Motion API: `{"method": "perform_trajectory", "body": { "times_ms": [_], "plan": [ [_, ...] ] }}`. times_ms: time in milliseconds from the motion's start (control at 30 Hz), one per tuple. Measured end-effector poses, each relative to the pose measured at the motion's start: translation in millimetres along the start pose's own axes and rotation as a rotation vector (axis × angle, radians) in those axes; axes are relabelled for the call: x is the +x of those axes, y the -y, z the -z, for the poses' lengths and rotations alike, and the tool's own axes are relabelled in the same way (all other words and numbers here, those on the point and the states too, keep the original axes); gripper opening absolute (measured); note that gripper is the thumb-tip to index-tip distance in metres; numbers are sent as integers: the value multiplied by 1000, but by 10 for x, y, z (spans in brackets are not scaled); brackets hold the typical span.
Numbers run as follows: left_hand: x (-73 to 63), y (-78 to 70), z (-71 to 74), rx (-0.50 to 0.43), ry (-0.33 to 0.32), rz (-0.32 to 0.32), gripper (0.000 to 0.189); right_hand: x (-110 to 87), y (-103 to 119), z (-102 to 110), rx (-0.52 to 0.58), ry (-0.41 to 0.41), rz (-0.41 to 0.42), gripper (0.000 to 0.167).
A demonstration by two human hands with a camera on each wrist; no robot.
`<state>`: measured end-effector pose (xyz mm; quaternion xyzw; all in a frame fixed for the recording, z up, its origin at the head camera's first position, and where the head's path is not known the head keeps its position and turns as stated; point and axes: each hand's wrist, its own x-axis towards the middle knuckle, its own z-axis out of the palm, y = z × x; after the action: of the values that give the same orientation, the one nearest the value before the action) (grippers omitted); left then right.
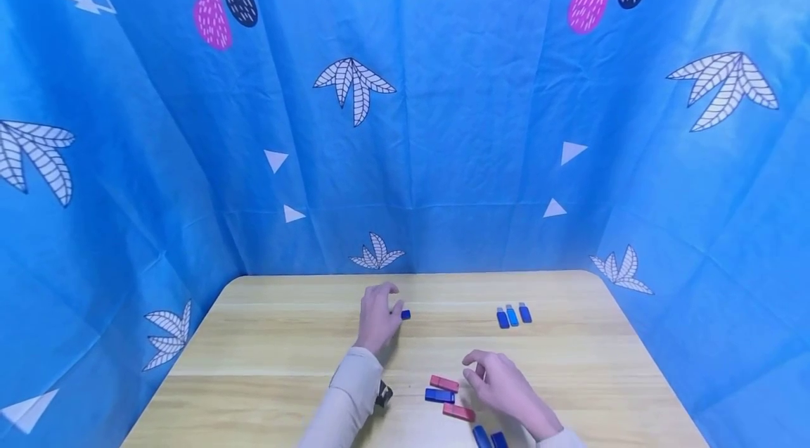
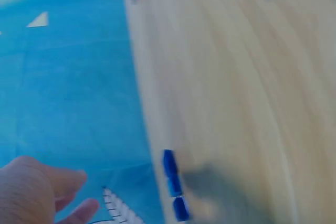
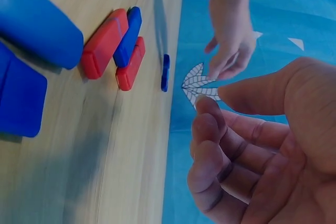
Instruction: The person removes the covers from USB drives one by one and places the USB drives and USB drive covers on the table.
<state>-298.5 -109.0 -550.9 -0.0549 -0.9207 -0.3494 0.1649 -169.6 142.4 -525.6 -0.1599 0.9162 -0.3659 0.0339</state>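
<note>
My left hand [image 1: 377, 314] hovers at the back of the table, fingers loosely bent and nothing between them. Beside its thumb a blue USB stick [image 1: 406, 314] shows. The left wrist view reveals a short row of blue sticks [image 2: 174, 186] there, which the hand mostly hides in the head view. Nearer the front, my right hand [image 1: 503, 385] hangs with relaxed, bent fingers; the right wrist view shows no object in it. To its left lie a red stick [image 1: 444, 383], a blue one [image 1: 439, 395] and another red one [image 1: 458, 412].
At the back right, three blue sticks [image 1: 512, 316] stand side by side, pale ends away from me. Two more blue sticks [image 1: 482, 437] lie at the front, below my right wrist. A patterned blue curtain [image 1: 468, 152] hangs round the wooden table [image 1: 272, 342].
</note>
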Motion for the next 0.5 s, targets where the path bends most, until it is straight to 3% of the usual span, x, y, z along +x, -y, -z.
{"method": "perform_trajectory", "body": {
  "times_ms": [233, 500],
  "plan": [
    [-335, -122, 157, 24, -138, 50, 14, 97, -31, 13, -22, 11, -43, 24],
    [-724, -225, 394, -40, -193, 143, 7, 224, -60, -37, -65, 34, -53, 22]
  ]
}}
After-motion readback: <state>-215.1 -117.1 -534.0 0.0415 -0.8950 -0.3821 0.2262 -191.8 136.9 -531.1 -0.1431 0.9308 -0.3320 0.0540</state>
